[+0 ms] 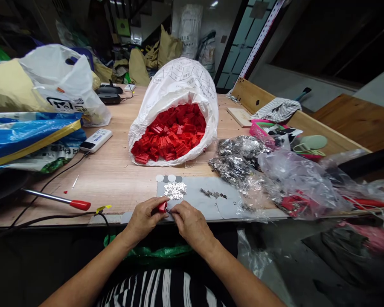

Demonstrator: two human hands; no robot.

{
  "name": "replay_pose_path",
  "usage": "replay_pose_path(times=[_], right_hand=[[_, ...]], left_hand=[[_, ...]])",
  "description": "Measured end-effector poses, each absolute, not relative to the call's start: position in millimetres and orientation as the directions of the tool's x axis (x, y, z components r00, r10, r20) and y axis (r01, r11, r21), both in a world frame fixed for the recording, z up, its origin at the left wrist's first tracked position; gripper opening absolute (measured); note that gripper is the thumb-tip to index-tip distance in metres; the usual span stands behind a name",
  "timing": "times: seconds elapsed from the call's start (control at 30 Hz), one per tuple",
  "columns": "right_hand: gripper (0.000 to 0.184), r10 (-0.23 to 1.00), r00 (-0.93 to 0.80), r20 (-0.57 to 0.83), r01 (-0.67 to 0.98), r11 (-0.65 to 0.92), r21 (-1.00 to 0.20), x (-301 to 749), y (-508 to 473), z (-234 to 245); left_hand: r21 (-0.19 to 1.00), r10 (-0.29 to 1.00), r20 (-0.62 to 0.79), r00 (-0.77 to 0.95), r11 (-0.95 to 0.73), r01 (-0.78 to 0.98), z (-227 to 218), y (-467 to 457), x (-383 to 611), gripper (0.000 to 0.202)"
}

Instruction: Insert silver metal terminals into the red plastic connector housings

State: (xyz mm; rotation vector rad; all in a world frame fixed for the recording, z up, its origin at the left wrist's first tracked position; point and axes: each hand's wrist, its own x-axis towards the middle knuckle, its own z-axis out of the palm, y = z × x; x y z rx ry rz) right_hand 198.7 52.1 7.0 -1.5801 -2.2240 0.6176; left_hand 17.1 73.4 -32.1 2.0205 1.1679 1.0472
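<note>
My left hand (pixel 145 219) grips a small red plastic part (pixel 161 207) at the near table edge. My right hand (pixel 192 224) pinches a thin dark metal piece (pixel 168 211) against that part, its fingertips touching the red plastic. Just beyond both hands lies a grey mat (pixel 198 204), carrying a heap of tiny silver pieces (pixel 175 190) and a loose row of small metal parts (pixel 213 194). Farther off, a white woven sack (pixel 179 79) lies on its side, spilling many red plastic parts (pixel 169 132) at its mouth.
On the wooden table (pixel 115 183) lie a red-handled screwdriver (pixel 80 205) and a white electronic device (pixel 96 140). Plastic bags of silver parts (pixel 240 157) and red parts (pixel 307 187) sit to the right. A blue bag (pixel 28 140) and black cables lie left.
</note>
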Motion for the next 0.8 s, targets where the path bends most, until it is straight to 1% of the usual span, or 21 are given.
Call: replay_pose_path(times=[0.13, 0.2, 0.37, 0.43, 0.67, 0.8], right_hand=[[0.016, 0.968, -0.251, 0.010, 0.852, 0.227, -0.472, 188.5, 48.3, 6.2], [0.015, 0.972, -0.232, 0.033, 0.853, 0.220, -0.474, 186.8, 47.2, 3.7], [0.013, 0.959, -0.272, 0.081, 0.740, 0.262, -0.620, 196.3, 48.8, 0.9], [0.013, 0.953, -0.287, 0.097, 0.702, 0.278, -0.656, 200.8, 50.1, 1.1], [0.013, 0.949, -0.302, 0.091, 0.683, 0.282, -0.674, 205.8, 50.3, 3.2], [0.014, 0.955, -0.277, 0.104, 0.663, 0.268, -0.699, 208.0, 50.1, 4.2]], left_hand=[[0.778, 0.895, 0.327, 0.302, -0.437, 0.452, -30.3, 74.0, 18.3, 0.038], [0.782, 0.901, 0.318, 0.296, -0.425, 0.456, -29.6, 74.3, 17.9, 0.037], [0.810, 0.916, 0.282, 0.284, -0.386, 0.441, -30.9, 75.4, 14.7, 0.035], [0.824, 0.920, 0.266, 0.288, -0.372, 0.428, -32.1, 75.6, 13.5, 0.036], [0.877, 0.925, 0.205, 0.319, -0.318, 0.360, -33.8, 76.3, 10.8, 0.041], [0.944, 0.930, 0.112, 0.350, -0.210, 0.256, -32.3, 78.4, 8.5, 0.044]])
